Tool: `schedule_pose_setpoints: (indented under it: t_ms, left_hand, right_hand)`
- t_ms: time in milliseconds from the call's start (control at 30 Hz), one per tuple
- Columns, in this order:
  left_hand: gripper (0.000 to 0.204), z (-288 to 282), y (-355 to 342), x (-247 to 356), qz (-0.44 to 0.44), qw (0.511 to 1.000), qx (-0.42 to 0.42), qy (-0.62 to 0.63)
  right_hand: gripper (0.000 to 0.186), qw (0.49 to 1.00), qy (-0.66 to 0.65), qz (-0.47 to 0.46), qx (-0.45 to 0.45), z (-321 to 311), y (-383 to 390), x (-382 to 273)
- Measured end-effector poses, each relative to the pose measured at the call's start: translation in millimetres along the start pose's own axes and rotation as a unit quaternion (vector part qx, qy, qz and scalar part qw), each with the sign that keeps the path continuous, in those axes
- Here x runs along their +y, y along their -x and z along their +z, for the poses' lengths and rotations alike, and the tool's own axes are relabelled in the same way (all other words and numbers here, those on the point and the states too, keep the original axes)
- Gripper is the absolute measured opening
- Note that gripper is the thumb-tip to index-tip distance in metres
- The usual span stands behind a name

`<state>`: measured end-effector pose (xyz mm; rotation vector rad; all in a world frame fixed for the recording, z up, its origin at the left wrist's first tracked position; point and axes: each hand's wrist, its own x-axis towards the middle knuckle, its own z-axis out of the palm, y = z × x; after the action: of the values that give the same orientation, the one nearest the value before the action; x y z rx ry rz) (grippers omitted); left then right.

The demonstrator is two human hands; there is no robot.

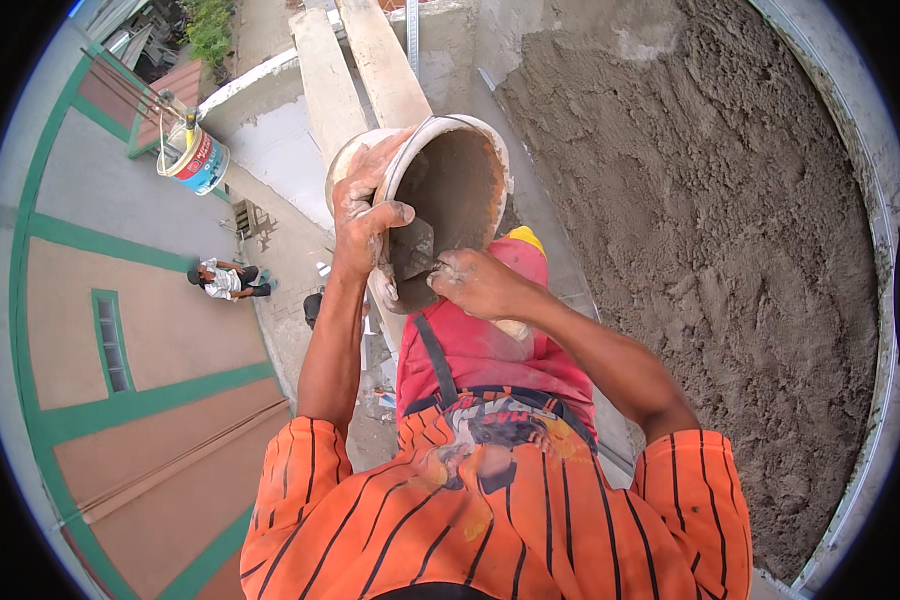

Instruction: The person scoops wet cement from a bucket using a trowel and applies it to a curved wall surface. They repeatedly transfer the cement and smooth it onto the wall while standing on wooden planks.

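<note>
My left hand point(365, 205) grips the side and rim of a white bucket point(502, 165), thumb over the edge. The bucket is tilted, its mouth facing me, and grey mortar point(460, 185) coats its inside. Closed around a trowel point(411, 248), my right hand point(478, 284) is at the bucket's near edge. The mortar-smeared blade lies inside the mouth near my left thumb. Part of a pale handle shows below my right hand, which hides the rest of the grip.
Rough wet mortar point(690, 230) covers the wall on my right, with a pale straight strip point(865, 160) along its far edge. Two planks point(382, 65) run ahead beyond the bucket. Another bucket point(196, 163) hangs at upper left. A person point(225, 279) is far below on the left.
</note>
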<state>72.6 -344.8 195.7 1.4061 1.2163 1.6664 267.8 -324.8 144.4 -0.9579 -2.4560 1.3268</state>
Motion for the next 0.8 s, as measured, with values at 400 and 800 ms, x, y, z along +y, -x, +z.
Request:
schedule_pose_setpoints:
  t_ms: [400, 800]
  left_hand:
    - [0.065, -33, 33, -7, -0.005, 0.967, 0.238, 0.094]
    - [0.062, -93, 70, -73, -0.015, 0.935, 0.295, 0.195]
  right_hand:
    - [0.038, 0.992, 0.114, 0.05, -0.019, -39, -18, 6]
    - [0.034, 0.986, -0.064, -0.098, -0.119, -114, -7, -94]
